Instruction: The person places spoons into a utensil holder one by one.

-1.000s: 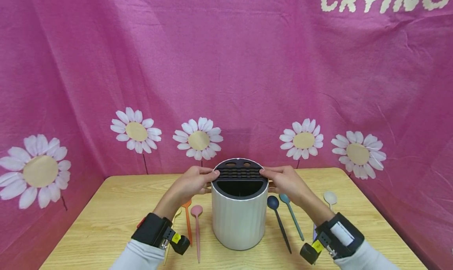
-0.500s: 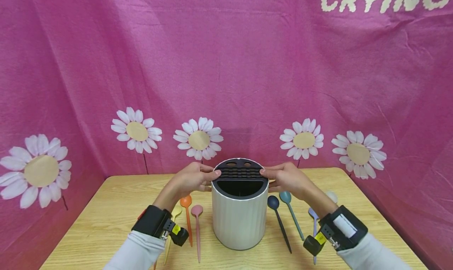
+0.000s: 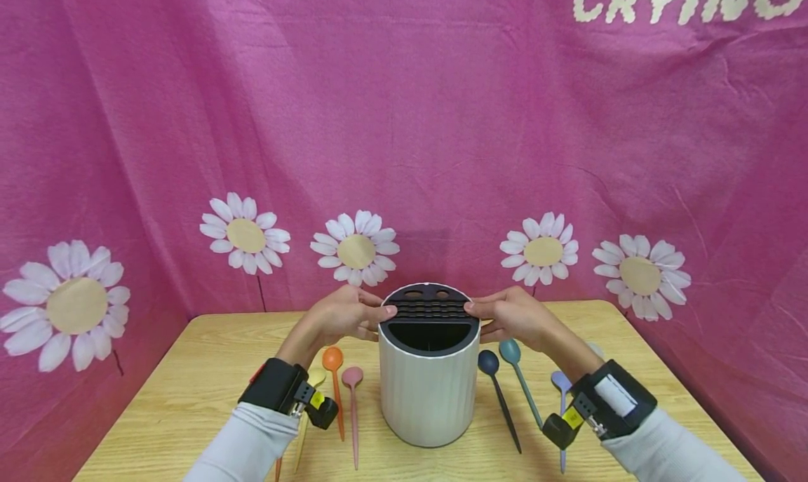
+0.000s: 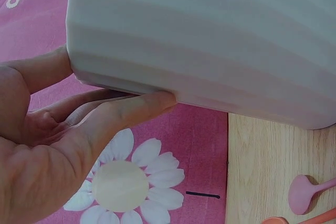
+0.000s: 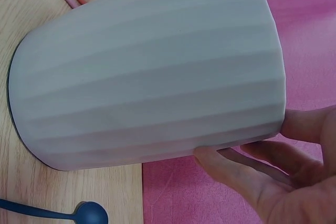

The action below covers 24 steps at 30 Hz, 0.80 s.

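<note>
A white ribbed utensil holder (image 3: 428, 405) stands upright on the table, topped by a black divided insert (image 3: 429, 309) with round holes, rows of slots and a half-round opening. My left hand (image 3: 344, 315) holds its left side, thumb on the top rim and fingers against the outer wall. Mirroring it, my right hand (image 3: 514, 317) grips the right side. In the left wrist view, bent fingers (image 4: 152, 102) touch the ribbed wall. The right wrist view shows fingers (image 5: 226, 169) pressed against the opposite side.
Left of the holder lie a pink spoon (image 3: 353, 377), an orange spoon (image 3: 332, 358) and a yellow spoon (image 3: 316, 377). Navy (image 3: 489, 363), teal and lilac spoons lie to the right; my right forearm partly hides a pale spoon (image 3: 595, 350). A pink cloth with daisies hangs behind.
Both wrists have shifted slightly, uncovering more of the yellow, orange and lilac spoons. The holder stays in place, and both hands keep their hold on its rim.
</note>
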Motion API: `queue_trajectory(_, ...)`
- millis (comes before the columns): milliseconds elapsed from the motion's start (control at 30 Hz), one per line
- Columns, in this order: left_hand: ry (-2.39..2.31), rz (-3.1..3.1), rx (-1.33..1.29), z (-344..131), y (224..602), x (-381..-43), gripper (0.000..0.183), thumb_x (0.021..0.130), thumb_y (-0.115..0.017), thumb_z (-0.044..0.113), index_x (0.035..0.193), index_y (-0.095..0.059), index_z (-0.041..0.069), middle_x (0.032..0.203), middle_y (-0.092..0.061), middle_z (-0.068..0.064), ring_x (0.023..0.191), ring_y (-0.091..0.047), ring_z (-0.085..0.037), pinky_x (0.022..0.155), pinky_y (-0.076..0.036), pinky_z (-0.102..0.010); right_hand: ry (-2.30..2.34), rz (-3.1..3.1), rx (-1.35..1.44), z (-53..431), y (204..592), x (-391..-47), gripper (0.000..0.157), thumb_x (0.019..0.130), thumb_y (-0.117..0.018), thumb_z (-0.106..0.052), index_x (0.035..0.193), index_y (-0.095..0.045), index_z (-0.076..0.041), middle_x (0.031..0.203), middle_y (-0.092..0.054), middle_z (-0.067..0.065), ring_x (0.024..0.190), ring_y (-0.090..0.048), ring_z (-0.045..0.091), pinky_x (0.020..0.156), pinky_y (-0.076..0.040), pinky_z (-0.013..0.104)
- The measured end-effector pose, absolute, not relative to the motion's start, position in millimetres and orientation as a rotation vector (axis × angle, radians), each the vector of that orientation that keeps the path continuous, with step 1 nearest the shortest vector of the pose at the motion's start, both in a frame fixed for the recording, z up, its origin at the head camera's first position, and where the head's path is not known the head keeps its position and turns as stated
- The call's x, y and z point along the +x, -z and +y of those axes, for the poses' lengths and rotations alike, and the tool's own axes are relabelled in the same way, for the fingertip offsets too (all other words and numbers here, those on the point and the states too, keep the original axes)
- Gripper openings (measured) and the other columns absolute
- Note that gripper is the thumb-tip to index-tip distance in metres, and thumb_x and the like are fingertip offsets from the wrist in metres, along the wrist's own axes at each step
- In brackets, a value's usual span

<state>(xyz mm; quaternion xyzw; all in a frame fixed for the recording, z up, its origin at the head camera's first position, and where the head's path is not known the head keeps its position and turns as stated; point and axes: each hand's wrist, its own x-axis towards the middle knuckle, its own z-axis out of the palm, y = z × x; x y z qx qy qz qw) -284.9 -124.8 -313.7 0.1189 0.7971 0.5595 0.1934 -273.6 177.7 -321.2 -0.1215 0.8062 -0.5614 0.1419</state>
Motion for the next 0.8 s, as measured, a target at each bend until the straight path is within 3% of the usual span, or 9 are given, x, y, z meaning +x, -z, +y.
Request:
queue_trajectory(633,-1.559,2.241,0.35,-125.8,315.1,-284.7,0.042,0.098,-0.068,0.018,0.131,-0.063,-0.008,0.108,-0.074,-0.014,0.097,-0.073,-0.024,0.092,-0.06,-0.044,1.459,2.467,-0.291,178.5,313.7,-276.7,0.046,0.1,-0.064,-0.024,0.134,-0.062,0.007,0.126,-0.069,0.023,0.106,-0.073,0.035,0.091,-0.061,0.045)
queue_trajectory(800,-1.565,2.24,0.351,-126.0,315.1,-284.5,0.042,0.098,-0.068,0.018,0.131,-0.063,-0.008,0.109,-0.074,-0.014,0.098,-0.073,-0.025,0.092,-0.06,-0.044,1.413,2.565,-0.231,185.0,312.5,-283.0,0.044,0.1,-0.064,-0.024,0.13,-0.064,0.009,0.118,-0.071,0.025,0.093,-0.073,0.027,0.085,-0.063,0.04)
